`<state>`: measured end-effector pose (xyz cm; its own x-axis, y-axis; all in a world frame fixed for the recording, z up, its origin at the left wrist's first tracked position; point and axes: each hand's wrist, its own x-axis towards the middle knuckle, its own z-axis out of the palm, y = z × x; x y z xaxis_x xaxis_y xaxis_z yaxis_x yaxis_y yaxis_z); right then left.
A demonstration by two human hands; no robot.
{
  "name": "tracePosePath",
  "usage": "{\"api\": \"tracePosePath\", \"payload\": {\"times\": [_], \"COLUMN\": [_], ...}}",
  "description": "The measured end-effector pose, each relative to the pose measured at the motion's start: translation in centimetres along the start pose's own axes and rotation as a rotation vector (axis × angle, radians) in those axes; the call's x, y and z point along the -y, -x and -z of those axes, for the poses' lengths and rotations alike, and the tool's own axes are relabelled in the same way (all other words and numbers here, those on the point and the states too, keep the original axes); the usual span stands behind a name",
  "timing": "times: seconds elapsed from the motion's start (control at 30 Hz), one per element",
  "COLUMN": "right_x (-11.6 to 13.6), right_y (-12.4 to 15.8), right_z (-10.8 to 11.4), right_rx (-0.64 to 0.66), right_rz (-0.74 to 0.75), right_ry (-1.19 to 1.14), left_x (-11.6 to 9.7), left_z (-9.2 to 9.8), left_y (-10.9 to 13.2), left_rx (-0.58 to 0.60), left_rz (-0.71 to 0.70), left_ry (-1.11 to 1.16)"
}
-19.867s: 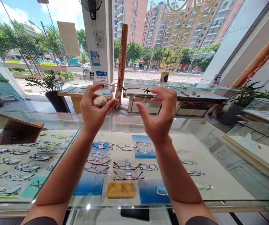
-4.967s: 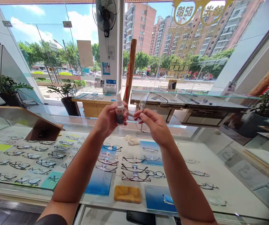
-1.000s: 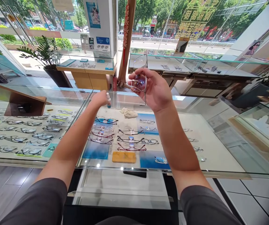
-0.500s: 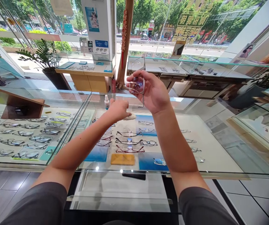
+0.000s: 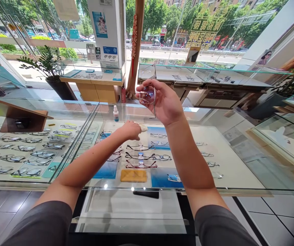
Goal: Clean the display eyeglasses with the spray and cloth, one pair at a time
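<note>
A pair of eyeglasses with thin rims is held up by my right hand, fingers closed around it. One lens faces me and catches a bluish reflection; the other stands above the fingers. Lower down, my left hand has curled its fingers at a pale crumpled cloth on the glass counter; the hand partly covers it. Just behind the left hand stands a small white spray bottle, untouched.
Under the glass countertop lie rows of eyeglass frames and a yellow case. To the left is a wooden stand. Across the aisle, more display cases line the window beside a potted plant.
My left hand has moved down onto the counter, reaching the cloth and closing at it. My right hand stays raised with the eyeglasses, shifted slightly left in view.
</note>
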<state>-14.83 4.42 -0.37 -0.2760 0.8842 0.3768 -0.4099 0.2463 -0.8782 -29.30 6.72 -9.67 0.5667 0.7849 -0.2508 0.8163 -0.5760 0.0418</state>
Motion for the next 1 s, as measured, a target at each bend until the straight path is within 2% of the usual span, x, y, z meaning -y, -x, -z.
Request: {"api": "tracePosePath", "payload": {"times": [0.2,0.4,0.57,0.67,0.83,1.0], "right_x": [0.2,0.4,0.7,0.8,0.8,0.7], "right_y": [0.2,0.3,0.4,0.3,0.1,0.0], "right_z": [-0.1,-0.1,-0.1,0.1,0.3,0.4], "right_rx": [-0.023,-0.036,-0.042,-0.047,-0.061,-0.066], "right_rz": [-0.015,-0.023,-0.017,-0.003,0.025,0.06], "right_ry": [0.007,0.023,0.023,0.018,0.004,-0.015], "left_x": [1.0,2.6,4.4,5.2,5.4,4.4], "left_z": [0.8,2.5,4.0,4.9,5.9,6.8], "left_y": [-0.1,0.5,1.6,2.0,2.1,3.1], "left_rx": [-0.109,-0.379,-0.643,-0.735,-0.723,-0.567], "left_rz": [0.017,0.091,0.071,0.017,0.004,-0.126], "left_ry": [0.027,0.237,0.579,0.891,1.446,1.773]}}
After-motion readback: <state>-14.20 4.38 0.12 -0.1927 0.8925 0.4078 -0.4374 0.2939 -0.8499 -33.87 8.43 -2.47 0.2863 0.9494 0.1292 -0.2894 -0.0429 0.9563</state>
